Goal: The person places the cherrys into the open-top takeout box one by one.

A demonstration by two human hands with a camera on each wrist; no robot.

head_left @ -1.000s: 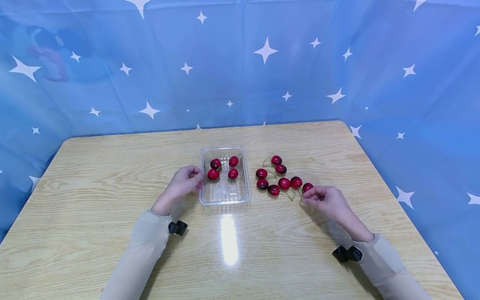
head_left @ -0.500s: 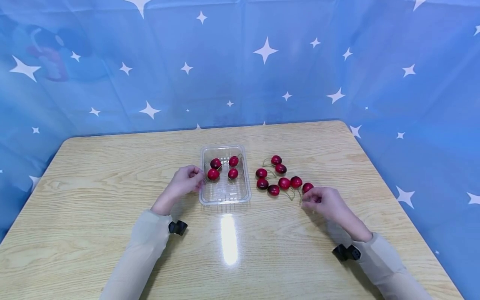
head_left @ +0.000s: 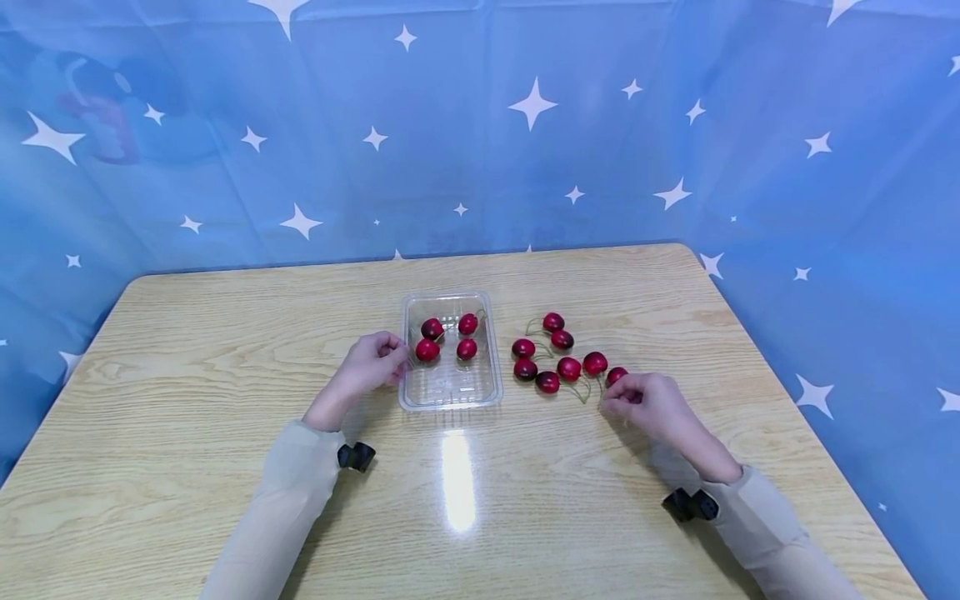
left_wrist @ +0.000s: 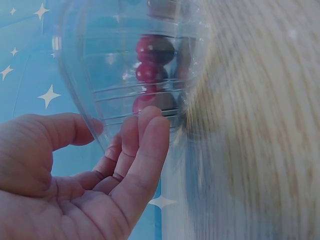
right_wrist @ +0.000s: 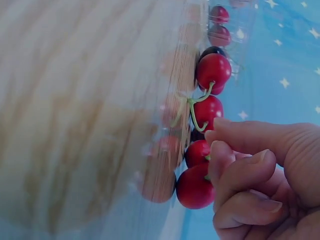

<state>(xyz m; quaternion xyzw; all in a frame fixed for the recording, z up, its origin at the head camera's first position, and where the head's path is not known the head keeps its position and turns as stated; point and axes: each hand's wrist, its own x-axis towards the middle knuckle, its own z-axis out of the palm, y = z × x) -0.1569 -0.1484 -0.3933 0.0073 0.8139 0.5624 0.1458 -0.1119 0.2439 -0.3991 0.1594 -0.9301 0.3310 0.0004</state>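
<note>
My left hand (head_left: 369, 363) is at the left side of a clear plastic container (head_left: 450, 396). In the left wrist view, its thumb lies over the rim and its fingers are against the outside wall, pinching it. Several red cherries (head_left: 427, 350) with thin stems lie inside. To the right of the container is a loose cluster of dark red cherries (head_left: 547, 382) on the table. At that cluster's right end, my right hand (head_left: 651, 407) has thumb and index finger pinched together at the stems of two cherries (right_wrist: 196, 186); the fingertips partly hide those stems.
A light wood-grain table (head_left: 225, 375) carries everything. Behind it and along both sides hangs a blue cloth (head_left: 450, 125) with white stars. Black wrist cameras (head_left: 690, 505) sit on both sleeves.
The right hand has dipped slightly toward the table and its fingertips have drawn together at the stems. The two cherries at the right end shift very slightly. The left hand stays at the container.
</note>
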